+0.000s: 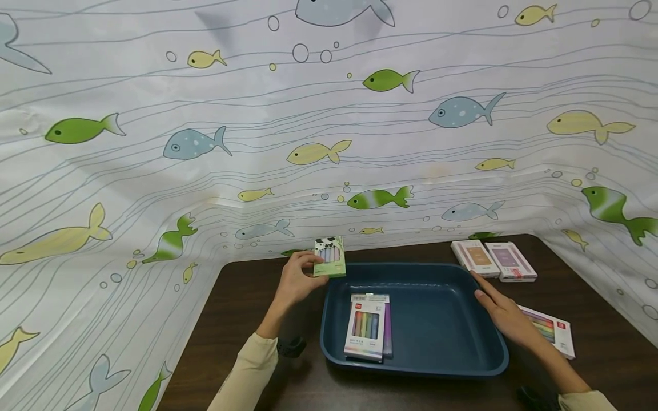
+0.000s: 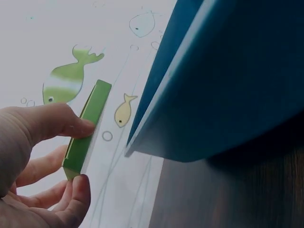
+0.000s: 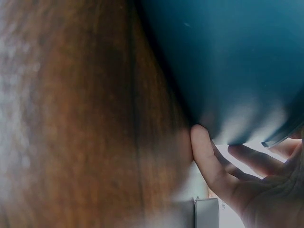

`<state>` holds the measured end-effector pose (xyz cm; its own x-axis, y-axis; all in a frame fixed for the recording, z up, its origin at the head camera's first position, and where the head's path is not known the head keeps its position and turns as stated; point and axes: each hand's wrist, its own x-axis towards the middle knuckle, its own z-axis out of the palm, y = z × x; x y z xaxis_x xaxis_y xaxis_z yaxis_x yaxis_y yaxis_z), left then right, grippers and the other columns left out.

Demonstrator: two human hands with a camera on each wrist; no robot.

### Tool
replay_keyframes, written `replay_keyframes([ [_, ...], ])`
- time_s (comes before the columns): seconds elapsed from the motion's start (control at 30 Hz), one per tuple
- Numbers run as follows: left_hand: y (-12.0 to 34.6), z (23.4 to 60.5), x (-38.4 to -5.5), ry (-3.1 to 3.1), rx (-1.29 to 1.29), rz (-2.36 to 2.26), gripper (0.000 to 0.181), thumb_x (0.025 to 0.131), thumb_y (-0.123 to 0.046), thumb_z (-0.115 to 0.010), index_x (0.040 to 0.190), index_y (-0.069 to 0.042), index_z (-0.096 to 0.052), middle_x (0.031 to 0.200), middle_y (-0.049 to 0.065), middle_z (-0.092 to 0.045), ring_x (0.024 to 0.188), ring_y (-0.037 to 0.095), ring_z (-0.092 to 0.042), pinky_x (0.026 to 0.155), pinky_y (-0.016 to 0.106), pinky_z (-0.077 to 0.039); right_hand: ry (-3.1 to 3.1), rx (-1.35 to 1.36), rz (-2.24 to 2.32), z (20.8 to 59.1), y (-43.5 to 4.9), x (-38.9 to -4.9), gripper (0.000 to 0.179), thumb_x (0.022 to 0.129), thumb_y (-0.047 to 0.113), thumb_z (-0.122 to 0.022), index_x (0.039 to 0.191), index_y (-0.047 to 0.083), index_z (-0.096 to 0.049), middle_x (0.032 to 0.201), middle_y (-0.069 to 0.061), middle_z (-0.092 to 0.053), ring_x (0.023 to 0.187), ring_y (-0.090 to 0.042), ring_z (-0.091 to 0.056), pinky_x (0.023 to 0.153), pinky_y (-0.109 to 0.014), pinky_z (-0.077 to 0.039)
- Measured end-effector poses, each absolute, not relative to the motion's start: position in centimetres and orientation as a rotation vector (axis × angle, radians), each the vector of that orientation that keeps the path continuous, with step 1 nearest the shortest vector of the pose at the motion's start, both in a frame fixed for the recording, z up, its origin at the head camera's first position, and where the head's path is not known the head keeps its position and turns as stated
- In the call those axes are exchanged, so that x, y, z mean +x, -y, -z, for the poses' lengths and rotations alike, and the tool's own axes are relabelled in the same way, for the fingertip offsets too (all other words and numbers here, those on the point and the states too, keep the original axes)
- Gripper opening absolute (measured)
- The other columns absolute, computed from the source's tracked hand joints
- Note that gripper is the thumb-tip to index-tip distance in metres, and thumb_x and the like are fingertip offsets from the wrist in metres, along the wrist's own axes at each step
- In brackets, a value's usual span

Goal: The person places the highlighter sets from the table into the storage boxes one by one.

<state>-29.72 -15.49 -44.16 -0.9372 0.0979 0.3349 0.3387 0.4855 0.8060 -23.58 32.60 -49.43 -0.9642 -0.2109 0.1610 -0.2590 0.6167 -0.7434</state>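
My left hand (image 1: 298,279) pinches a small green box (image 1: 329,264) with a cow pattern and pastel sticks showing, above the left back corner of a dark blue tray (image 1: 442,368). In the left wrist view the thumb and fingers hold the green box (image 2: 90,128) edge-on, beside the tray wall. At the tray's right side my right hand (image 1: 506,314) touches the rim with extended fingers. From the right wrist view, fingertips (image 3: 201,135) rest against the tray's outer wall. Inside the tray, on the left, a white box of coloured sticks (image 1: 365,331) lies partly over a purple-edged box (image 1: 388,331).
Behind the tray's right corner lie a white box with a brown panel (image 1: 475,257) and one with a purple panel (image 1: 510,261). Another white box with rainbow sticks (image 1: 557,331) is partly behind the right hand. A fish-printed cloth (image 1: 319,114) surrounds the dark wooden table (image 1: 247,297).
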Motion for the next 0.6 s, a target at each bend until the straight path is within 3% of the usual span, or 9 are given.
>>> replay_keyframes([
  [0.6,13.6,43.7,-28.7,2.493,-0.476,1.494,0.038,0.080,-0.006,-0.086,0.115,-0.003,-0.073,0.138,0.015,-0.049,0.113,0.036,-0.057,0.082,0.041,-0.056,2.771,0.400,-1.266,49.4,-32.5,-23.5,0.058,0.113,0.034,-0.035,0.165,0.018,-0.016,0.157,-0.035,-0.025,0.133,-0.061,-0.034,0.097,-0.075,-0.030],
])
